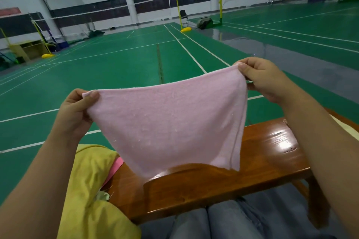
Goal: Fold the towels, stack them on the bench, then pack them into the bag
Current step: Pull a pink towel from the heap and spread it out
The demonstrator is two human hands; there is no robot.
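We see first the green sports floor [116, 68] with white lines, which fills most of the view, and far behind it the yellow net posts [178, 12]. Closer to us is the brown wooden tabletop [262, 153], shiny, running from the lower left to the right edge. On its left end lies a yellow cloth thing [91, 186], possibly the bag, but we cannot tell for sure; a pink strap [114, 169] comes out from it. Above the tabletop hangs the pink towel [167, 124], spread in the air, and its lowest edge seems just to touch the wood. Our left hand [77, 110] pinches the upper left corner between thumb and curled fingers. Our right hand [260, 77] pinches the upper right corner in the same way, a little higher. The two hands are well apart, so the top edge is stretched between them.
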